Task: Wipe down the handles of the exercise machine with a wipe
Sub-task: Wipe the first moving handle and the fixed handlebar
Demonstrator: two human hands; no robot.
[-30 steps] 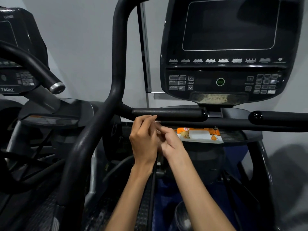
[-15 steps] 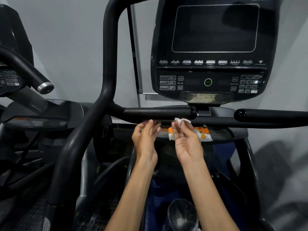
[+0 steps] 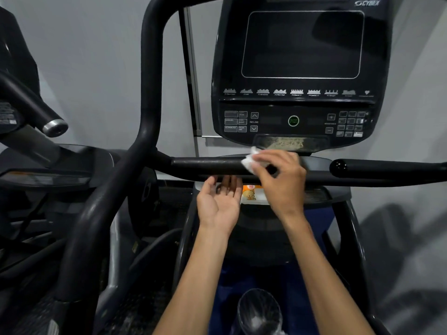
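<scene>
A black horizontal handle (image 3: 208,165) runs across the exercise machine below its console. My right hand (image 3: 280,180) presses a crumpled white wipe (image 3: 249,160) onto the right end of that handle. A second black handle (image 3: 387,166) sticks in from the right. Just under the left handle, my left hand (image 3: 221,204) hovers palm up with fingers apart and holds nothing. Behind my hands an orange and white wipe pack (image 3: 252,194) lies on the machine's tray, partly hidden.
The dark console (image 3: 300,76) with screen and buttons stands right above the handles. A thick curved black upright bar (image 3: 145,112) rises at the left. Another machine's handle (image 3: 33,110) pokes in at far left. A clear bottle (image 3: 260,310) sits low in the middle.
My right hand has risen from the wipe pack with the wipe and laid it on the left handle. My left hand has turned palm up under the handle.
</scene>
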